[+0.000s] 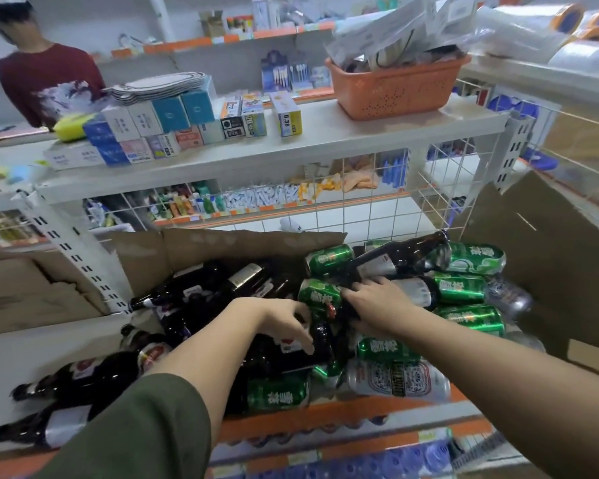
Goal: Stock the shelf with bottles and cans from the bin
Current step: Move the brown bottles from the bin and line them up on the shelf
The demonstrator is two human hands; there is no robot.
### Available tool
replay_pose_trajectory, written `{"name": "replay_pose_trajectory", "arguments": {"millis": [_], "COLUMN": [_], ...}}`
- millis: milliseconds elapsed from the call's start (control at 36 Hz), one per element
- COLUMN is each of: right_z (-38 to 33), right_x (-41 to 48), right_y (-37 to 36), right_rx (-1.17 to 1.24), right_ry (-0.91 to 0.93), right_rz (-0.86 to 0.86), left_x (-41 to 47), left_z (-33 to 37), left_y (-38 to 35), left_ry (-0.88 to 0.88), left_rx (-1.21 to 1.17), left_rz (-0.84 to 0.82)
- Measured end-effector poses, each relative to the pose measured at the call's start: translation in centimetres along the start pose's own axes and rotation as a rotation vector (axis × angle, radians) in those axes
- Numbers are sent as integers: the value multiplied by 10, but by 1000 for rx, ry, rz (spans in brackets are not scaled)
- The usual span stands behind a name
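Shelf-top cardboard bin (222, 243) of bottles (201, 292), cans (460, 288)

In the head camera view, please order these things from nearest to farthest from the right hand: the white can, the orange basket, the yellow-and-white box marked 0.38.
From the right hand:
1. White can, lying just below the hand in the pile.
2. Yellow-and-white box, standing on the upper shelf, up and left.
3. Orange basket, further back on that shelf, to the right.

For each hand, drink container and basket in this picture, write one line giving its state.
left hand: fingers curled down onto a dark bottle
right hand: resting on the bottle pile, grip unclear
dark bottles: lying on their sides
green cans: lying sideways, jumbled
white can: on its side
orange basket: upright, filled with packets
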State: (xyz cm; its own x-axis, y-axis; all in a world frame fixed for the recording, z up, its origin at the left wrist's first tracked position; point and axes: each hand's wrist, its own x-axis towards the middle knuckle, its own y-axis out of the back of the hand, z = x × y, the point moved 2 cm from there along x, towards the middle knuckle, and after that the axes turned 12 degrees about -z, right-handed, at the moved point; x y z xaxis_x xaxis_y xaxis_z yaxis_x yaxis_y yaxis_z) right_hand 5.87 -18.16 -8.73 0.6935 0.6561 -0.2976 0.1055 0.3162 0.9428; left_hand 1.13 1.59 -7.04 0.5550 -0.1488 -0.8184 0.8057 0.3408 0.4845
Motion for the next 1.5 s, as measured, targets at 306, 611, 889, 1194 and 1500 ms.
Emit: {"name": "replay_pose_trajectory", "arguments": {"millis": [306, 611, 889, 1194, 1500], "right_z": [1, -2, 7, 21, 37], "right_x": [5, 3, -5, -21, -26], "right_y": [-10, -7, 20, 58, 93], "right_rx": [-17, 4, 211, 529, 886], "right_ry": [-3, -21, -98, -206, -230], "right_rz": [33, 20, 53, 141, 263], "left_x": [8, 12, -24, -60, -73], "left_z": [-6, -11, 5, -3, -18], "left_y": [-22, -25, 6, 28, 21], "left_ry": [104, 10, -34, -16, -176], "left_rx": [313, 326, 334, 101, -670], "left_rz": [9, 138, 228, 330, 358]}}
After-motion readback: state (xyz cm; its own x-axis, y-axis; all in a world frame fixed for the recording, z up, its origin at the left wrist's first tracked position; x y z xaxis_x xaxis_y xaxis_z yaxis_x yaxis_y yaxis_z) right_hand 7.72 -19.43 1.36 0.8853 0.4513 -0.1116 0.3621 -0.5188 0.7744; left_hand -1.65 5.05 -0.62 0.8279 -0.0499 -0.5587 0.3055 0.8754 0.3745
